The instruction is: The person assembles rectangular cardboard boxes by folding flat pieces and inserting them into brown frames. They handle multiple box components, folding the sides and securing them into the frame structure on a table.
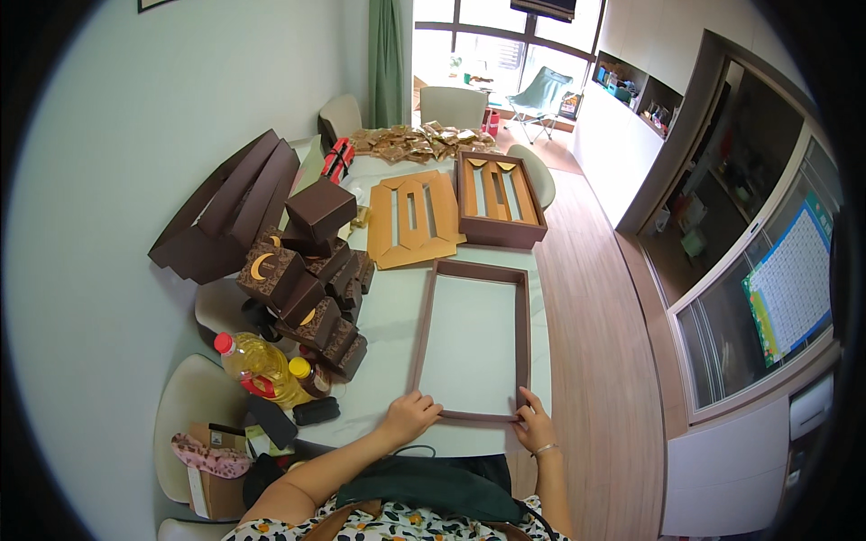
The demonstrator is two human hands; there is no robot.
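Note:
A shallow brown rectangular box (523,334) with a pale inside lies lengthwise on the white table in front of me. My left hand (411,417) has its fingers closed on the near left corner of the box. At the near right corner, my right hand (534,424) grips the wall, thumb and fingers on either side of it. Beyond the box lies a golden-tan cardboard insert (413,221) with cut-out slots. Beside that insert stands a deeper brown box (502,233) with a similar tan insert inside.
Several small dark brown patterned boxes (272,273) are stacked on the left, near large brown box parts (225,194). An oil bottle (262,365) and a yellow-capped jar (309,374) stand at the near left. Many small golden packets (415,142) cover the far end. Chairs surround the table (383,334).

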